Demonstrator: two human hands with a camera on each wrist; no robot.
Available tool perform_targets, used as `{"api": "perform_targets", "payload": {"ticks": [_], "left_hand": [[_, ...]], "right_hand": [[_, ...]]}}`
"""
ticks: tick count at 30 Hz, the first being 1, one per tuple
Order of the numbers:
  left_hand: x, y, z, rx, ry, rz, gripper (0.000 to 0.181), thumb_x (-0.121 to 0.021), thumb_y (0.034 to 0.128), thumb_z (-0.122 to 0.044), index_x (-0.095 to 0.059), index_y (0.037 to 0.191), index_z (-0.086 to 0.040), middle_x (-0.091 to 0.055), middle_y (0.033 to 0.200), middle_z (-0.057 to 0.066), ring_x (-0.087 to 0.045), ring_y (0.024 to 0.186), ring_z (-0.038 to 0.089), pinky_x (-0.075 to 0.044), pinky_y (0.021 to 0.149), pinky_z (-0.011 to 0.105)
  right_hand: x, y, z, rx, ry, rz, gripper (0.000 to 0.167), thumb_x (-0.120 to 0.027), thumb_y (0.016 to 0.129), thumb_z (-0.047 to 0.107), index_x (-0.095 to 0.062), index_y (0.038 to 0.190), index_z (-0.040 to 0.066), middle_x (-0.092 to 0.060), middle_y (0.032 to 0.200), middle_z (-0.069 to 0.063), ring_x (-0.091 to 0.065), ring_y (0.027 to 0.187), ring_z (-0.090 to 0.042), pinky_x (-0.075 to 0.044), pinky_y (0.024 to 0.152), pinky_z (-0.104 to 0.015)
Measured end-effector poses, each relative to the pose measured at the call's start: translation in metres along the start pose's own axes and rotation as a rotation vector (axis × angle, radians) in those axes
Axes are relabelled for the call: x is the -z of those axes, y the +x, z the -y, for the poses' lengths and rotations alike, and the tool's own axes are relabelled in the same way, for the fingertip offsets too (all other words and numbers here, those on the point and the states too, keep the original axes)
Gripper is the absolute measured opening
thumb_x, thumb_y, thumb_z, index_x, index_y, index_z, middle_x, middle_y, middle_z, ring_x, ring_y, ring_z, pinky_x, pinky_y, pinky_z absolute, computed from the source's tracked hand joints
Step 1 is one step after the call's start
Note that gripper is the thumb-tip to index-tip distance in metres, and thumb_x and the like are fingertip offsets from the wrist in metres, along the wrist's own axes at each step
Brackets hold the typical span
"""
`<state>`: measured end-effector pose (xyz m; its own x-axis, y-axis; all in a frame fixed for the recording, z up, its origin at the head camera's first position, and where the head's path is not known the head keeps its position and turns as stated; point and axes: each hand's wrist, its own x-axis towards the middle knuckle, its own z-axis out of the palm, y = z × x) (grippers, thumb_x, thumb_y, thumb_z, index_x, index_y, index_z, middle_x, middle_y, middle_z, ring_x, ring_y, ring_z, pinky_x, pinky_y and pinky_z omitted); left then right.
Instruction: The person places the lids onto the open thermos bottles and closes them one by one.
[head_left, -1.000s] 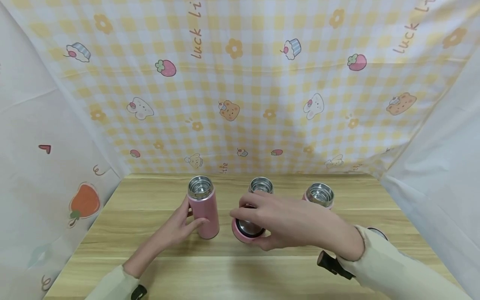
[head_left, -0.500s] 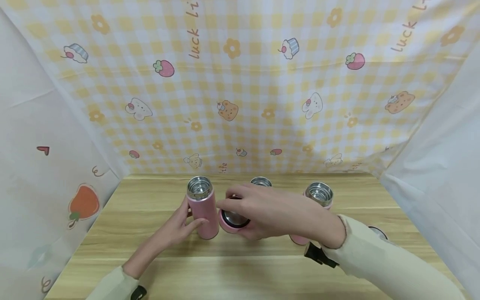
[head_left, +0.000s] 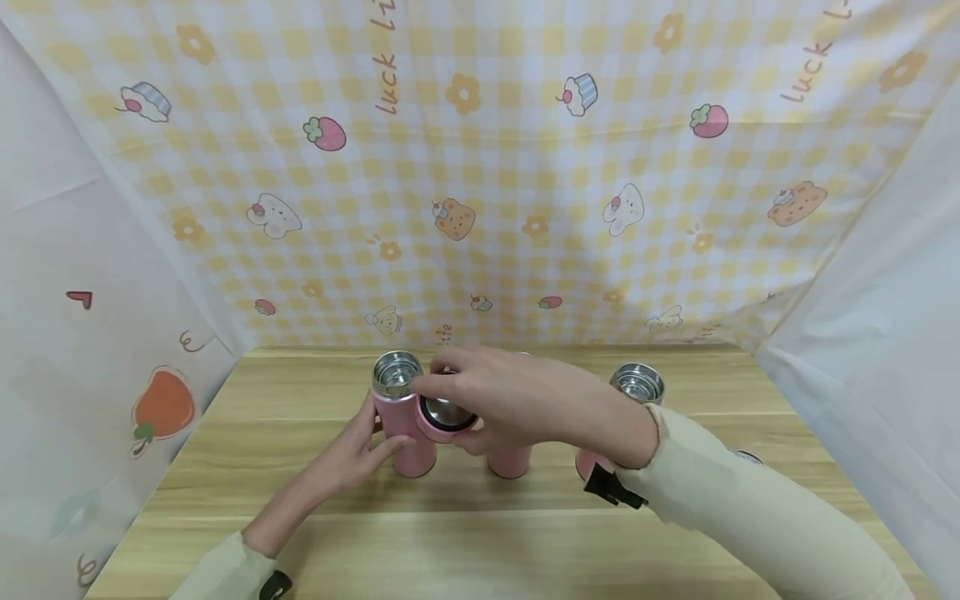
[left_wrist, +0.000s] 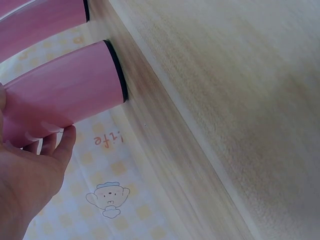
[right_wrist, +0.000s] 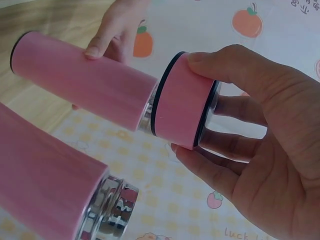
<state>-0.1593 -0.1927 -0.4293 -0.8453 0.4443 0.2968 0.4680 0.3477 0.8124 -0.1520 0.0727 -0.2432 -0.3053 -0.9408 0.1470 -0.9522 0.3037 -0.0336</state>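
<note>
Left bottle (head_left: 396, 417) is held upright on the worktop (head_left: 450, 550) by the left hand (head_left: 358, 454), fingers curled round it and thumb on the near side. Its steel mouth's uncapped. A pink lid (head_left: 448, 414) is gripped between bent fingers and thumb of the right hand (head_left: 498, 392), just beside that mouth; contact can't be told. Middle bottle (head_left: 510, 462)'s partly hidden by that hand; right bottle (head_left: 637, 383)'s uncapped too.

The smooth thermos (head_left: 396, 417) has a glossy metal neck (head_left: 386, 384), the lid (right_wrist: 181, 102) beside it a metal top (head_left: 447, 414); behind it, matt cloth (head_left: 510, 183).
</note>
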Motion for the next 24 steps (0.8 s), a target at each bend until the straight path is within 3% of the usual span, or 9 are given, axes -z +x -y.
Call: {"api": "perform_targets", "payload": {"ticks": [9,13,18,24], "left_hand": [[0.001,-0.001,0.0,-0.018,0.001,0.006,0.084,-0.066,0.0999,-0.008,-0.009,0.161,-0.018,-0.038,0.154,0.012,-0.04,0.138,0.031,-0.045,0.105,0.05],[0.001,0.0,0.0,-0.007,-0.006,0.014,0.087,-0.066,0.0998,-0.007,-0.007,0.162,-0.021,-0.036,0.155,0.009,-0.039,0.139,0.029,-0.046,0.105,0.05],[0.002,0.0,0.0,-0.004,-0.022,0.018,0.088,-0.066,0.0999,-0.008,-0.006,0.162,-0.025,-0.034,0.156,0.007,-0.037,0.14,0.027,-0.045,0.105,0.05],[0.001,0.001,0.0,-0.01,-0.031,0.019,0.087,-0.068,0.0992,-0.01,-0.009,0.161,-0.026,-0.035,0.154,0.004,-0.04,0.138,0.026,-0.045,0.105,0.047]], "right_hand": [[0.005,0.016,-0.004,0.008,-0.007,0.031,0.044,-0.083,0.085,0.02,-0.064,0.125,0.013,-0.055,0.105,-0.001,-0.053,0.089,-0.013,-0.046,0.078,-0.019],[0.008,0.023,-0.008,0.001,-0.005,0.049,0.042,-0.082,0.087,0.02,-0.064,0.124,0.012,-0.056,0.105,-0.001,-0.055,0.089,-0.012,-0.047,0.077,-0.018],[0.008,0.034,-0.012,0.016,0.029,0.044,0.021,-0.074,0.094,0.021,-0.067,0.112,0.012,-0.057,0.099,0.001,-0.055,0.085,-0.009,-0.046,0.072,-0.015],[0.009,0.044,-0.018,-0.012,0.034,0.067,0.019,-0.074,0.093,0.021,-0.066,0.109,0.013,-0.057,0.096,0.002,-0.056,0.081,-0.008,-0.047,0.069,-0.016]]}}
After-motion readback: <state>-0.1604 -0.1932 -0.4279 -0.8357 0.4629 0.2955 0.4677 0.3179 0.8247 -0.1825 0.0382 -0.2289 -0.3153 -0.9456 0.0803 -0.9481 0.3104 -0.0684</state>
